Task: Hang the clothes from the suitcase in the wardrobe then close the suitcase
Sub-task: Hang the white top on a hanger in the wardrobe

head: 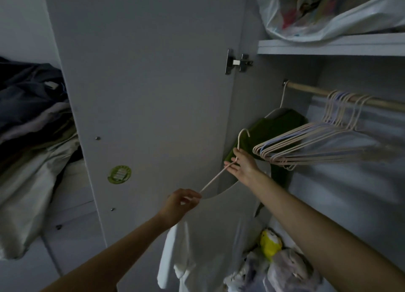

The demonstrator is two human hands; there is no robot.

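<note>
Hanger (219,173) held level by both hands: left hand (179,204) pinched on shoulder end, right hand (241,163) gripped at neck, hook kept upward for rod (317,93). White garment (197,248) draped below. Green garment (274,129) already hung. Suitcase not seen.

Along the wooden rail (317,92), bare rod lies between the green garment (271,134) hanging at its left end and the bunch of empty hangers (306,143) further right; the open door (142,94) walls off the rail's left side.
</note>
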